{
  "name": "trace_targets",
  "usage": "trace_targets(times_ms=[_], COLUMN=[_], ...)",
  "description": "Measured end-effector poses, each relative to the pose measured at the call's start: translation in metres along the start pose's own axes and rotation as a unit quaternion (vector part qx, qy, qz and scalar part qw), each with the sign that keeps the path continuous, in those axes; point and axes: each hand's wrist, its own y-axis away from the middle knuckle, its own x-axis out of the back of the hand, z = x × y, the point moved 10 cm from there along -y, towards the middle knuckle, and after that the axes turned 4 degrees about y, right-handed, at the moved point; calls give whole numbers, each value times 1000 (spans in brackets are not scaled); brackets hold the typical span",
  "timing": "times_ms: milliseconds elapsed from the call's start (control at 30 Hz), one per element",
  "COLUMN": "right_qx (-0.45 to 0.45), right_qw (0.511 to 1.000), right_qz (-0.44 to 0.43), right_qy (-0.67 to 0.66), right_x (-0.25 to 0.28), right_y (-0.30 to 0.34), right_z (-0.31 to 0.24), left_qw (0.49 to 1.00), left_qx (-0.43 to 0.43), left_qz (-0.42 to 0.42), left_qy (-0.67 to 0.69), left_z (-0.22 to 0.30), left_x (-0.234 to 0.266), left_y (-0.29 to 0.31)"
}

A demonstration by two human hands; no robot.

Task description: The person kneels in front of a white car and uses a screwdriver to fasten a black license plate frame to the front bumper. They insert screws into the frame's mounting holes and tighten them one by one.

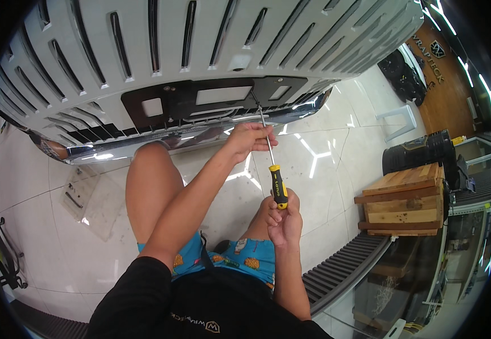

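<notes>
A long screwdriver (pixel 279 186) with a black and yellow handle points away from me and up toward a black bracket plate (pixel 180 100). Its tip meets the area near the plate's right part; the exact contact is too small to make out. My left hand (pixel 250 141) has its fingers closed around the metal shaft, just short of the plate. Lower down, my right hand (pixel 284 219) grips the butt end of the handle. The plate has several rectangular openings and sits low on a white vehicle grille (pixel 172 39) with long slots.
A shiny chrome lower edge (pixel 200 135) runs beneath the plate, close to my knees. Beyond the tiled floor at right stand a white stool (pixel 399 121), a black drum (pixel 418 151) and a wooden crate (pixel 401 206). A clear flat sheet (pixel 92 200) lies at left.
</notes>
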Motion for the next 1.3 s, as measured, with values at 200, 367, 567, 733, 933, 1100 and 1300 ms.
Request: trace_targets(times_ms=[200,367,567,733,933,1100,1300], right_qx=[262,-93,-48,-170,-192,65,366], right_qw=[841,991,998,958,940,985,770], right_qz=[40,-79,22,-31,-75,35,26], right_qy=[471,-55,31,-229,-271,158,522], right_x=[-15,-20,-1,1,-16,-8,-47], right_y=[13,-2,4,-9,-4,7,29], right_z=[-46,9,5,27,27,-18,-41], left_qw=[1000,1000,1000,973,961,978,980], left_qx=[2,1,-4,76,83,88,123], left_qz=[-16,-1,-14,-196,-264,-183,-58], left_qy=[11,4,3,95,-2,-39,-147], left_z=[2,2,5,-15,-46,-48,-49], left_x=[-3,-1,0,-34,-59,-63,-50], left_y=[-1,-2,-3,30,79,75,77])
